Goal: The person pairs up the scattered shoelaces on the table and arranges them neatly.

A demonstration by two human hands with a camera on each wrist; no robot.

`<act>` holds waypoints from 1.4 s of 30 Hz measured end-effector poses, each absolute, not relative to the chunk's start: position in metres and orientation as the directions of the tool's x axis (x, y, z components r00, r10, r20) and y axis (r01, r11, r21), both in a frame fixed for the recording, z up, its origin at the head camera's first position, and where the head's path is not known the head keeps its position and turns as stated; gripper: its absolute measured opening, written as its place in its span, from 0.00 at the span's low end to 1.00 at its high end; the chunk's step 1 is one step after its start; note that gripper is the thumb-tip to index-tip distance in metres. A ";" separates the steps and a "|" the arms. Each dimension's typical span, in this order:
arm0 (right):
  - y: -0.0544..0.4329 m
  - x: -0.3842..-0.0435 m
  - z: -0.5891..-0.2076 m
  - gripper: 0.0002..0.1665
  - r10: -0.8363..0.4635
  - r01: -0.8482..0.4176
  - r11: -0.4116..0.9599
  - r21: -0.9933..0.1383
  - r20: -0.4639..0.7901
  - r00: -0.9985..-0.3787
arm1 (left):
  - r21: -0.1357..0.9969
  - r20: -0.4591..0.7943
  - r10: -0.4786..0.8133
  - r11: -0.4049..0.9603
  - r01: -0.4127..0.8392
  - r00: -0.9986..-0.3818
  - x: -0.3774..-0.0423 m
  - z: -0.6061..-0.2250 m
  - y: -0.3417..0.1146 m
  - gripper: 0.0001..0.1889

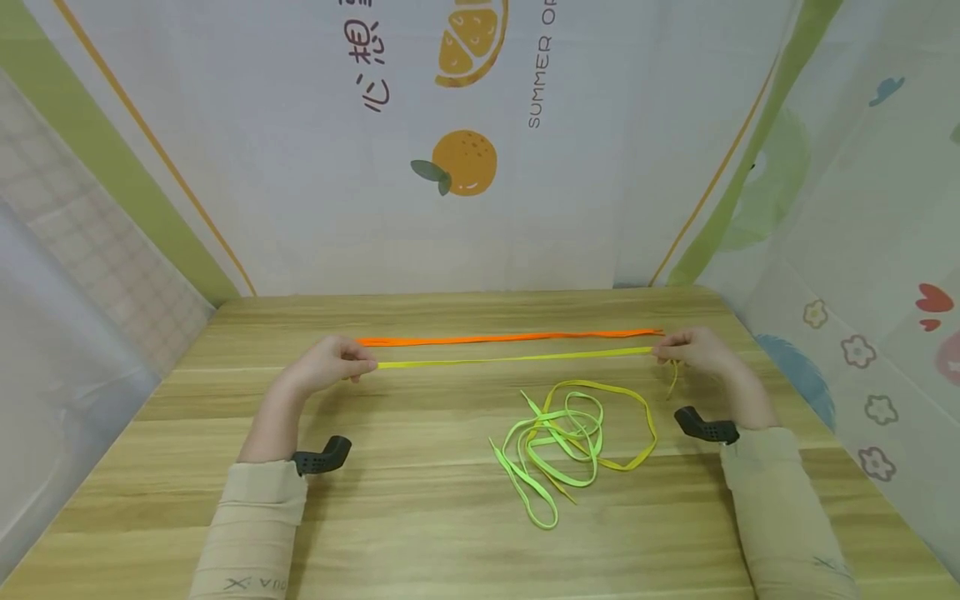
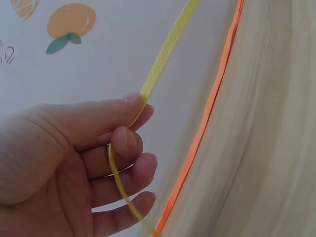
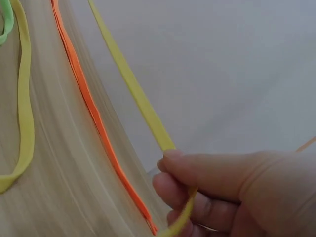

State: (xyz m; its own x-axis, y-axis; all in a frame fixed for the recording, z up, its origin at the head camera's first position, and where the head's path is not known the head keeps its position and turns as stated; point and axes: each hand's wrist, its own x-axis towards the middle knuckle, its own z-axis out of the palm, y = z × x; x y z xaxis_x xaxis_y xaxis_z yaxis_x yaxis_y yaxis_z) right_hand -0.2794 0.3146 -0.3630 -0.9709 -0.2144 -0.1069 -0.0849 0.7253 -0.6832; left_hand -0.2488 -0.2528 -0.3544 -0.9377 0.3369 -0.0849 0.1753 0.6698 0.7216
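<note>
A flat yellow shoelace [image 1: 510, 359] is stretched nearly straight between the two hands, above the table. My left hand [image 1: 330, 364] pinches it between thumb and forefinger; in the left wrist view a thin tail of the yellow shoelace [image 2: 116, 173] hangs past the curled fingers. At the other side my right hand [image 1: 699, 350] pinches the lace too, and a short loose end dangles below it. Just behind lies an orange shoelace [image 1: 510, 337], laid out straight, roughly parallel to the yellow one. It also shows below the yellow lace in the right wrist view.
In front of the stretched lace, right of the middle, a green shoelace [image 1: 551, 450] lies in loose loops on the wooden table [image 1: 405, 525], tangled with another yellow shoelace [image 1: 651, 429]. A printed white curtain [image 1: 315, 208] hangs at the table's back edge.
</note>
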 end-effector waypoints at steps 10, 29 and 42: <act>0.319 -0.287 -0.372 0.20 -0.160 -0.073 0.724 -0.686 -0.063 -0.985 | 0.727 -0.063 0.310 0.665 0.169 -0.949 -0.251 -0.360 -0.273 0.15; 0.333 -0.293 -0.400 0.27 -0.030 -0.006 0.685 -0.728 -0.019 -0.999 | 0.726 -0.079 0.210 0.682 0.089 -0.975 -0.255 -0.375 -0.294 0.16; 0.337 -0.295 -0.412 0.20 0.015 0.023 0.660 -0.751 -0.017 -1.000 | 0.734 -0.059 0.183 0.674 0.082 -0.981 -0.255 -0.385 -0.304 0.15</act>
State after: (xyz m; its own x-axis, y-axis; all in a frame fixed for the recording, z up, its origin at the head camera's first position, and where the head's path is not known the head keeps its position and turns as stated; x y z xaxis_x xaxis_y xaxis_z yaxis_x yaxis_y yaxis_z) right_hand -0.2948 0.3369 -0.4119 -0.9997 0.0154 -0.0172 0.0231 0.6596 -0.7513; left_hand -0.2554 -0.3041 -0.3853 -0.9814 0.1830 -0.0587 0.0817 0.6738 0.7344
